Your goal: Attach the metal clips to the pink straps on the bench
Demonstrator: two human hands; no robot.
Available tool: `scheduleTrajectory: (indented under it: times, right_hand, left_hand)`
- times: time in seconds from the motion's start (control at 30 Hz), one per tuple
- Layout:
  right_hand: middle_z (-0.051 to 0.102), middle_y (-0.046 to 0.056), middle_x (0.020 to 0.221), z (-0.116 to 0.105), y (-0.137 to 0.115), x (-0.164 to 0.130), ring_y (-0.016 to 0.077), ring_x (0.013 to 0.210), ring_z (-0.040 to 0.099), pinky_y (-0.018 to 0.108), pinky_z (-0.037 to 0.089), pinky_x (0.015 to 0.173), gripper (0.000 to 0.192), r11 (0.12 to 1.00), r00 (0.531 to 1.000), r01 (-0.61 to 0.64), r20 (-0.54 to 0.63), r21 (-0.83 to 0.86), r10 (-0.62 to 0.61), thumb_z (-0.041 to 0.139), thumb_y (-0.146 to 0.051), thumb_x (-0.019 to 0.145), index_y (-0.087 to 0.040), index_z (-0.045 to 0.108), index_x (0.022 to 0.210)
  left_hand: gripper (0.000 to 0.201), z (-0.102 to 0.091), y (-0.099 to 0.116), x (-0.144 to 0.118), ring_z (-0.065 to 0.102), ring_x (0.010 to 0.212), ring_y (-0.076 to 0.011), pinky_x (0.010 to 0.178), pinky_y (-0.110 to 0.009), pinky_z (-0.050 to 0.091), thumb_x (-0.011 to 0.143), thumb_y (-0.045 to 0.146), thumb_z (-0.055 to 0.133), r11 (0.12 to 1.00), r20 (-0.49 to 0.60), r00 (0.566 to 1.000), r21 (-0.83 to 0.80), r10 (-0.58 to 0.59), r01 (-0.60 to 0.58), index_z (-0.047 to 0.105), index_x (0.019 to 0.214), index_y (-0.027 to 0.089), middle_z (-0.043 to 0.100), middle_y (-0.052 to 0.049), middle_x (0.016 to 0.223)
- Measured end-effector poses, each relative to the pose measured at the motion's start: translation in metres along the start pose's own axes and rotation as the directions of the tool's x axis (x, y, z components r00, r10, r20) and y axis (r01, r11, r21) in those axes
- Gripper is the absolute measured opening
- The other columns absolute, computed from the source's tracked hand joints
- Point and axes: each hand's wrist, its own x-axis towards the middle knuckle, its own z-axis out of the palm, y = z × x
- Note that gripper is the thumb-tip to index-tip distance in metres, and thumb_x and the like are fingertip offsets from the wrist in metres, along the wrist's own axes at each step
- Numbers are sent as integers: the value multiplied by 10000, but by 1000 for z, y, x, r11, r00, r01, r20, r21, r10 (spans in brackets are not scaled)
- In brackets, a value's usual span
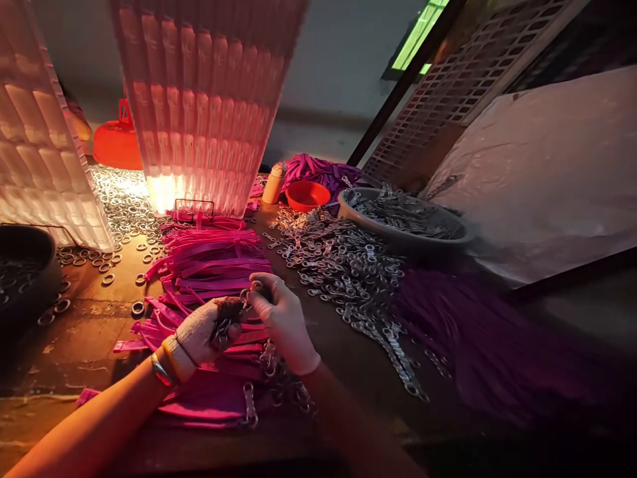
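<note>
Centrally, both gloved hands, left hand point(206, 332) and right hand point(281, 318), are pinching a metal ring point(245, 294) over finished pink straps point(213, 265) (unused clips point(348, 272) piling right).

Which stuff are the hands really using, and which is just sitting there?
In use:
left gloved hand
right gloved hand
small metal ring pinched between them
pile of pink fabric straps

Lying about:
heap of silver metal clasps
orange plastic bowl
grey bowl of clasps
loose metal rings

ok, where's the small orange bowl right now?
Head view: the small orange bowl sits at the table's far centre, between the tan bottle on its left and the grey basin of metal clips on its right.
</note>
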Motion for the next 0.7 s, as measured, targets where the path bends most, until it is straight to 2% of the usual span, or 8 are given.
scheduleTrajectory:
  times: [0.13, 0.3, 0.37, 0.43, 0.47, 0.5, 0.6, 0.7]
  right_hand:
    - [672, 19, 901, 2, 0, 2, 138, 700, 586, 246, 502, 633, 292, 996, 999, 34, 26, -78, -32, 580, -347, 854, -189, 662, 1086]
    - [720, 45, 987, 7, -6, -3, 182, 901, 654, 305, 516, 853, 215, 908, 933, 352, 170, -226, -318, 547, -249, 893, -215, 685, 1055]
    - [721, 29, 959, 9, -14, -9, 172, 880, 661, 293, 527, 832, 174, 930, 940, 325, 164, -172, -299, 562, -234, 889, -222, 686, 1010]
    - [711, 11, 935, 9, -25, -15, 158, 842, 662, 267, 541, 765, 145, 973, 974, 218, 80, -71, -212, 589, -240, 882, -226, 675, 997]
    - [705, 4, 926, 9, -30, -17, 154, 827, 662, 257, 543, 734, 138, 985, 984, 171, 47, -18, -170, 605, -250, 879, -227, 671, 998]
    - [700, 0, 922, 8, -35, -19, 151, 816, 661, 251, 543, 712, 138, 990, 989, 141, 36, 24, -142, 622, -261, 876, -229, 668, 1002]
    - [697, -4, 926, 7, -38, -16, 151, 795, 656, 252, 540, 689, 148, 988, 987, 152, 45, 30, -153, 655, -283, 874, -235, 667, 1013]
    - [703, 15, 947, 6, -24, -5, 168, 818, 649, 289, 531, 751, 169, 926, 949, 313, 42, -211, -311, 630, -267, 906, -243, 659, 1070]
  left_hand:
    - [91, -10, -3, 5, 535, 410, -82, 351, -152, 371, 827, 235, 623, 943, 102, 985, 291, 140, -164, 636, 829, 145, 609, -4, 626]
    - [120, -11, 3, 5, 456, 388, -98, 377, -201, 349, 797, 255, 539, 793, 103, 948, 525, 301, -309, 625, 786, 172, 542, 22, 540]
    - [108, -8, 13, 4, 488, 453, -103, 428, -202, 375, 750, 208, 580, 674, 57, 883, 623, 467, -397, 663, 808, 171, 582, 13, 586]
    - [128, -8, 26, 4, 537, 565, -106, 500, -188, 407, 696, 148, 639, 523, 32, 761, 707, 648, -475, 699, 808, 169, 634, 0, 675]
    - [135, -10, 32, 5, 541, 585, -103, 513, -179, 409, 677, 124, 654, 519, -3, 729, 705, 684, -484, 704, 795, 166, 639, 0, 687]
    - [124, -12, 38, 6, 533, 568, -99, 502, -173, 404, 673, 115, 656, 581, -58, 739, 660, 671, -476, 697, 780, 162, 631, 3, 666]
    - [91, -22, 49, 7, 461, 423, -79, 409, -162, 366, 716, 137, 611, 868, -165, 895, 367, 415, -335, 654, 795, 150, 570, 17, 556]
    - [128, -25, 44, 3, 468, 394, -72, 377, -159, 380, 764, 168, 568, 965, -99, 970, 164, 222, -204, 643, 857, 123, 623, -32, 617]
